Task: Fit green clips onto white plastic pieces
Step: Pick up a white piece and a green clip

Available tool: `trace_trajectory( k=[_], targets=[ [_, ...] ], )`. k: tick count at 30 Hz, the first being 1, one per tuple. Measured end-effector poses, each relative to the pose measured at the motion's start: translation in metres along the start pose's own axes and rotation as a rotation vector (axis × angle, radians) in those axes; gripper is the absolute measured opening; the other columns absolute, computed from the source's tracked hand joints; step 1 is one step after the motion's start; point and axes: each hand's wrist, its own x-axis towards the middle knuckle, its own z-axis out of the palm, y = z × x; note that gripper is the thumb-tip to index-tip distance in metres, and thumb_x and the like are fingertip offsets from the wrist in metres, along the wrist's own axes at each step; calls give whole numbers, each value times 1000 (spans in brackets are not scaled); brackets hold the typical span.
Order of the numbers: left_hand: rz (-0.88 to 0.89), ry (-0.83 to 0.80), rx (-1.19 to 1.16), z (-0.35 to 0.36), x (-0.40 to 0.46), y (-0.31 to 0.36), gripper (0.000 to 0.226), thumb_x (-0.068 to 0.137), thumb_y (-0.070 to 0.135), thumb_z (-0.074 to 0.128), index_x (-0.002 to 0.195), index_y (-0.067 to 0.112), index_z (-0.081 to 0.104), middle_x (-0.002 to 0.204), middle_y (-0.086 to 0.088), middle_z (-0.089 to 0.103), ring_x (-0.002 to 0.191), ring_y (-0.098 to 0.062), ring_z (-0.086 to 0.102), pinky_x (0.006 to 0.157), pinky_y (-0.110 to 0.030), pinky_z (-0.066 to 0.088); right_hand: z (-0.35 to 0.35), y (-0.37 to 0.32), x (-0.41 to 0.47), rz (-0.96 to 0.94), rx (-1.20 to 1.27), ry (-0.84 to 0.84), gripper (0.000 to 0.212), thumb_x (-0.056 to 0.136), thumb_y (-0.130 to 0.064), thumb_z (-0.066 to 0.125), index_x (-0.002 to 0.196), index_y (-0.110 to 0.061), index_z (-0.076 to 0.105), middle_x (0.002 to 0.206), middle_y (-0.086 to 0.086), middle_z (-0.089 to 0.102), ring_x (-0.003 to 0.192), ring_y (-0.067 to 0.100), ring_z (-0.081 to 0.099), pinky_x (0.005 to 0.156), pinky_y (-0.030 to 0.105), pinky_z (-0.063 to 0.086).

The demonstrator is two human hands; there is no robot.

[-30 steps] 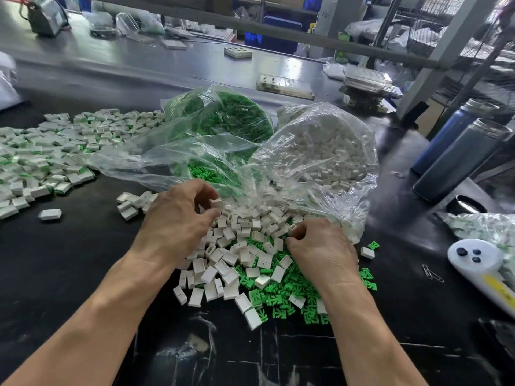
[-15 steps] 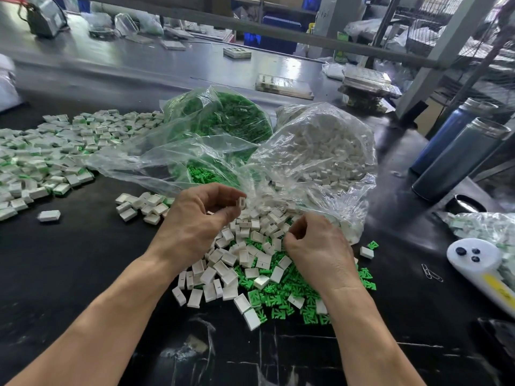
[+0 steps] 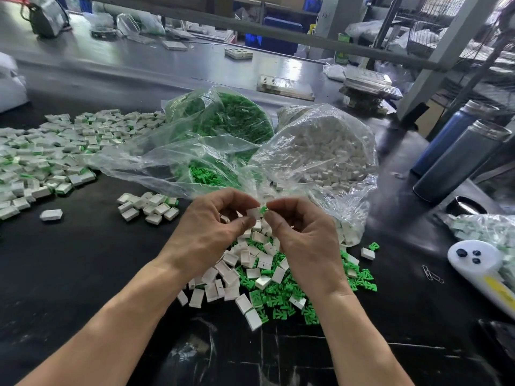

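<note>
Right above the loose heap, both hands meet at the middle of the black table (image 3: pixel 69 274). The left hand (image 3: pixel 211 229) has its fingers curled, thumb and forefinger pinching a white plastic piece (image 3: pixel 254 213) by its sides. The right hand (image 3: pixel 303 235) is curled likewise, its thumb and forefinger clamped on a green clip (image 3: pixel 263 210), of which only a small part shows past the fingertips. Clip and white piece are touching or very nearly so; whether the clip has entered the piece cannot be told.

Below the hands lies a mixed pile: loose white pieces (image 3: pixel 237 277) on the left side, loose green clips (image 3: pixel 281 299) spreading to the right and nearer edge. Behind the hands two clear plastic bags lie open toward them, the bag of green clips (image 3: pixel 231 118) on the left and the bag of white pieces (image 3: pixel 328 146) on the right, touching one another. A small cluster of white pieces showing green (image 3: pixel 147 207) sits just left of the left hand, and a much larger spread of the same (image 3: pixel 55 151) covers the far left of the table. At the right stand two dark cylindrical bottles (image 3: pixel 457 162), with a white handheld device (image 3: pixel 479 263) and paper clips (image 3: pixel 432 274) near the right edge.
</note>
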Motion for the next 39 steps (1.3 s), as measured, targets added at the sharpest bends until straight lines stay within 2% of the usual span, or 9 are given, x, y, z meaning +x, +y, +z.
trace_trajectory(
  k=[3, 6, 13, 18, 22, 27, 32, 37, 39],
  targets=[
    [5, 9, 1, 0, 0, 0, 19, 89, 17, 80, 97, 34, 75, 90, 12, 72, 83, -11, 68, 69, -14, 54, -1, 1, 0, -4, -18, -4, 13, 93, -13, 78, 97, -25, 75, 88, -8, 76, 79, 6, 70, 71, 20, 57],
    [13, 18, 20, 0, 0, 1, 19, 90, 19, 79, 99, 35, 74, 90, 14, 72, 83, -11, 67, 71, -18, 56, -1, 2, 0, 2, -21, -14, 13, 92, -13, 78, 96, -26, 76, 87, -8, 76, 79, 7, 71, 72, 20, 57],
    [48, 5, 63, 1, -2, 0, 23, 90, 17, 78, 99, 37, 75, 87, 16, 69, 77, -8, 65, 67, -17, 55, -7, 7, 2, 53, -38, -94, 14, 93, -13, 77, 96, -27, 77, 88, -11, 77, 76, 0, 70, 66, 13, 52],
    [56, 19, 21, 1, -1, 0, 21, 90, 19, 79, 101, 36, 75, 89, 17, 72, 80, -11, 68, 72, -21, 58, -7, 7, 3, 179, 186, -61, 11, 94, -14, 76, 104, -12, 76, 85, 8, 76, 65, 13, 65, 55, 24, 54],
    [58, 31, -1, 2, -1, 0, 21, 89, 18, 79, 102, 35, 75, 91, 14, 73, 82, -10, 69, 74, -22, 59, -8, 6, 2, 293, 312, -113, 13, 95, -18, 74, 92, -6, 77, 82, 11, 75, 59, 16, 60, 49, 25, 51],
    [89, 6, 74, 3, -2, -1, 23, 88, 19, 80, 104, 34, 73, 89, 20, 70, 76, -5, 66, 69, -19, 56, -9, 6, 3, 311, 269, -126, 17, 96, -20, 73, 92, -4, 75, 77, 8, 72, 57, 13, 56, 47, 23, 48],
    [140, 20, 166, 5, -2, -3, 22, 88, 22, 81, 102, 36, 72, 91, 20, 70, 74, -9, 65, 68, -22, 58, -10, 9, 3, 298, 240, -143, 16, 95, -22, 74, 94, -7, 74, 77, 6, 72, 58, 13, 56, 49, 23, 48],
    [197, 11, 237, 3, -2, -5, 23, 87, 19, 80, 105, 32, 73, 94, 24, 67, 80, -2, 65, 70, -13, 51, -12, 9, 2, 262, 161, -200, 17, 95, -27, 74, 92, -10, 75, 79, 7, 70, 61, 14, 57, 53, 24, 50],
    [215, 4, 265, 2, -1, -6, 22, 89, 17, 79, 106, 30, 74, 95, 21, 67, 84, -3, 65, 74, -13, 50, -13, 9, 2, 248, 135, -213, 16, 96, -24, 74, 92, -9, 75, 77, 7, 68, 60, 14, 56, 52, 23, 50]
  ],
)
